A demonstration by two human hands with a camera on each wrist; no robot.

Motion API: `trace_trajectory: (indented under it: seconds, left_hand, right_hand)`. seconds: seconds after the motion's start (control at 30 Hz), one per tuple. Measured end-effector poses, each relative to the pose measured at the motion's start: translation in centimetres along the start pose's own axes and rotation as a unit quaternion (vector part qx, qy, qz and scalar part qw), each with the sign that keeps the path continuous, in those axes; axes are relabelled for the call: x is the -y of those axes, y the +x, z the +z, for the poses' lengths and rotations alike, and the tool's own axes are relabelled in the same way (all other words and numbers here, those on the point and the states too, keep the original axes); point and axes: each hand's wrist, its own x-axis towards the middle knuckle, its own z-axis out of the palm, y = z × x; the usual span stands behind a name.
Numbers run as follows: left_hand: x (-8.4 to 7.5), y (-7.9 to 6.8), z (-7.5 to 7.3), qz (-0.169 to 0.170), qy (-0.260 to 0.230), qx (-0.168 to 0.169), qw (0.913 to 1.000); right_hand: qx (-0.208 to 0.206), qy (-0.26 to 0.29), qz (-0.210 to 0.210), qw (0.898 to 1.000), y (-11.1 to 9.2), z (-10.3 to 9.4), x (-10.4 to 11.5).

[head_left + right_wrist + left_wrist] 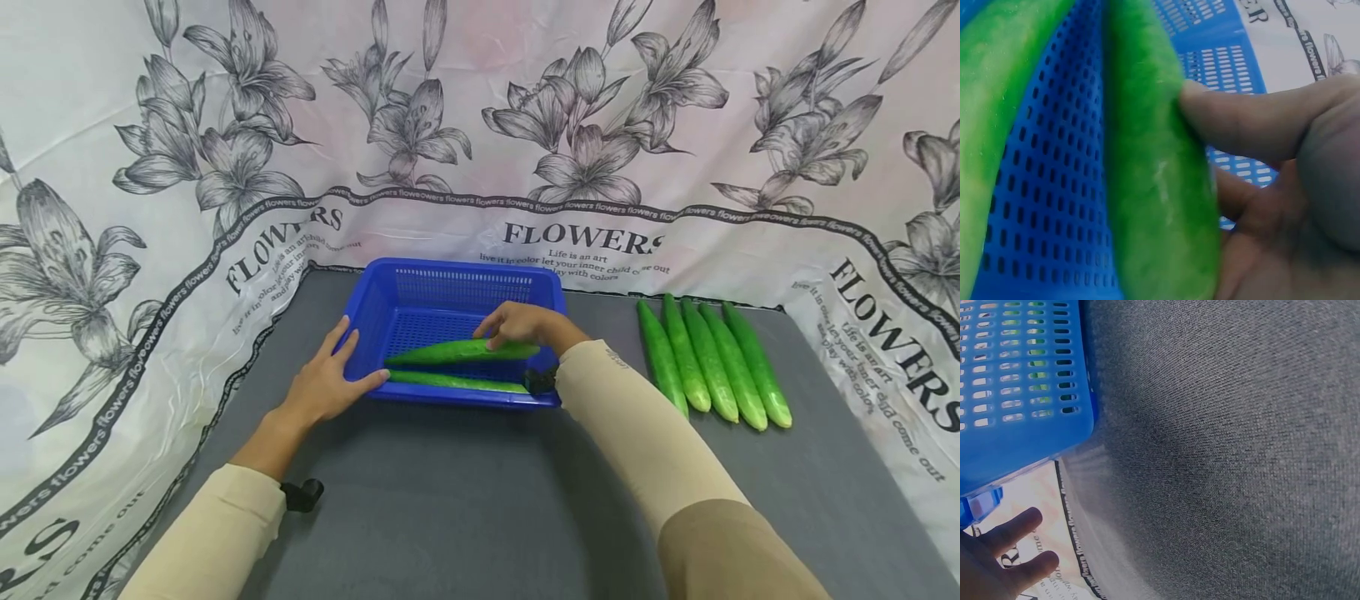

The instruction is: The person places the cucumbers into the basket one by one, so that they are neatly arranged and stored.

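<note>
- Nearest me, bare grey surface (450, 492) runs up to the blue basket (465, 395); I take twelve o'clock as straight away from me.
- My left hand (322, 383) is spread at the basket's near left corner, thumb touching the rim, fingers along the outside; it pinches nothing.
- Just inside the near wall lies one cucumber (450, 382), its long axis close to a nine-to-three line.
- A little beyond it is the held cucumber (442, 352), inside the basket's walls and nearly parallel to the first, a gap showing between them. Its narrow end points to nine, its blunt, paler end to three. Whether its underside meets the basket's floor I cannot tell.
- My right hand (525, 323) pinches that cucumber between thumb and fingers, toward the blunt end, so most of its length reaches out toward eight or nine o'clock from my grip. I judge this the relation that matters: the narrow end, far from my grip, sits nearer my left hand.
- Well apart, between three and four o'clock from my right hand, five cucumbers (711, 360) lie side by side on the surface, axes running eleven to five, across the held one's line. My right hand is the nearer to them.
- Farthest, toward twelve, hangs a flower-printed cloth (450, 225).
</note>
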Motion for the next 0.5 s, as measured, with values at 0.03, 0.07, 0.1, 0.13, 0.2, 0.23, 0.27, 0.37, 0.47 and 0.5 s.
trace_trajectory:
  seconds: [0.03,0.07,0.1,0.13,0.2,0.23,0.27,0.37,0.47,0.5]
  left_hand:
    - [0.02,-0.02,-0.02,0.000,0.000,0.000,1.0000]
    - [0.03,-0.03,-0.04,0.000,-0.002,0.001,1.0000]
    - [0.05,-0.04,-0.06,0.000,-0.001,0.001,1.0000]
    - [0.06,-0.03,-0.06,0.000,0.000,0.001,1.0000]
    - [0.04,-0.02,-0.06,0.000,0.000,0.002,1.0000]
    - [0.04,-0.01,-0.05,0.000,0.000,0.002,1.0000]
    - [0.03,0.01,-0.04,0.001,0.001,0.002,1.0000]
    - [0.00,0.03,-0.02,-0.001,0.003,0.001,1.0000]
    - [-0.01,0.06,-0.01,-0.002,0.004,0.001,1.0000]
    - [-0.02,0.06,-0.02,-0.003,0.004,0.001,1.0000]
  right_hand:
    - [0.005,-0.004,0.004,1.000,0.17,0.08,-0.06]
    - [0.011,-0.009,0.007,1.000,0.33,0.17,-0.16]
    - [0.019,-0.012,0.010,1.000,0.47,0.26,-0.24]
    - [0.028,-0.013,0.013,0.999,0.61,0.35,-0.35]
    - [0.046,-0.016,0.021,0.999,0.80,0.53,-0.54]
    - [0.054,-0.019,0.024,0.998,0.87,0.63,-0.60]
    - [0.062,-0.023,0.027,0.997,0.93,0.74,-0.67]
    - [0.075,-0.024,0.037,0.996,1.04,0.96,-0.74]
    - [0.077,-0.014,0.053,0.995,1.14,1.05,-0.76]
    - [0.078,-0.009,0.058,0.995,1.15,1.06,-0.76]
